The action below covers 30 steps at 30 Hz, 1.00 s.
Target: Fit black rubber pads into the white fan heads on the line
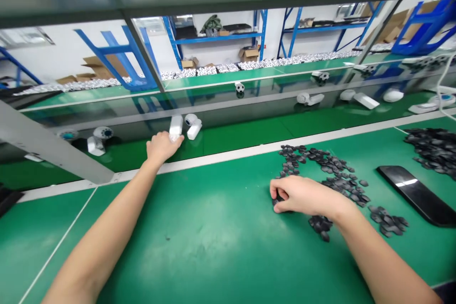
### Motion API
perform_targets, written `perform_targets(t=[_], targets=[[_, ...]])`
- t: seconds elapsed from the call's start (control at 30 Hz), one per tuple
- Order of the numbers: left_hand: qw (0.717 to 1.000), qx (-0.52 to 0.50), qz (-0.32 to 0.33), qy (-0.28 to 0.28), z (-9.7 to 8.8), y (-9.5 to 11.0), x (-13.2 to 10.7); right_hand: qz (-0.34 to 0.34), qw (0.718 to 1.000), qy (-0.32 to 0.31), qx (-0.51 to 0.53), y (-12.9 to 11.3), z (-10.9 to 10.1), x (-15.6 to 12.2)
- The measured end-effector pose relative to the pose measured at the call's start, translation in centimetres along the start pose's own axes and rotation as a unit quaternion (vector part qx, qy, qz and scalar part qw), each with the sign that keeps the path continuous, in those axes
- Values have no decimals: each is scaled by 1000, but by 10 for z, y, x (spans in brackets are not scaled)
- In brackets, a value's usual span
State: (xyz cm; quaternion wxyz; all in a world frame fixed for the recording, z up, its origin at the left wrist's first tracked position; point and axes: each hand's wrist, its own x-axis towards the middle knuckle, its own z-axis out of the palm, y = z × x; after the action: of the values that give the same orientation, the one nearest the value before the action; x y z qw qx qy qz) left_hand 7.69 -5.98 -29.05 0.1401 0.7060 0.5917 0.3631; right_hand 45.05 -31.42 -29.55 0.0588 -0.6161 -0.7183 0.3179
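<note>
The left hand [163,148] reaches across the green counter [199,242], its grip narrow against a white plastic block [175,127]; whether it holds the block, I cannot tell. A round white part [191,119] sits just beyond that grip. The right hand [302,195] pinches small black pieces [277,198], with more scattered just ahead of its grip.

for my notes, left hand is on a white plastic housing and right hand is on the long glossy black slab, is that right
No: the right hand is at the small black pieces on the green mat, not the glossy black slab; the head view shows it. The left hand is on the white plastic housing, as you said.
</note>
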Motion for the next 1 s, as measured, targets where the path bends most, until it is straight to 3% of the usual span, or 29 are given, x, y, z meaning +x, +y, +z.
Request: perform_targets(t=[0.13,0.23,0.33,0.47,0.63,0.7,0.8,0.93,1.0], targets=[[996,82,38,22,6,2,-8,1,1000,4,-19,-1,4,3],[993,103,64,-11,25,24,-9,-23,1000,9,15,-1,3,6],[993,96,41,-53,48,52,2,-49,997,49,43,-4,5,12],[994,35,-45,-90,67,81,27,-79,990,100,53,-5,13,22],[969,-138,-103,-175,65,105,30,-105,975,171,95,1,12,29],[944,-228,-96,-219,64,114,12,-103,959,231,125,4,12,31],[888,-349,-78,-290,69,126,-38,-84,925,301,218,2,17,38],[807,-415,-95,-409,74,135,-129,-131,828,395,377,-13,34,42],[759,-412,-130,-487,70,136,-162,-159,806,412,395,-20,39,37]])
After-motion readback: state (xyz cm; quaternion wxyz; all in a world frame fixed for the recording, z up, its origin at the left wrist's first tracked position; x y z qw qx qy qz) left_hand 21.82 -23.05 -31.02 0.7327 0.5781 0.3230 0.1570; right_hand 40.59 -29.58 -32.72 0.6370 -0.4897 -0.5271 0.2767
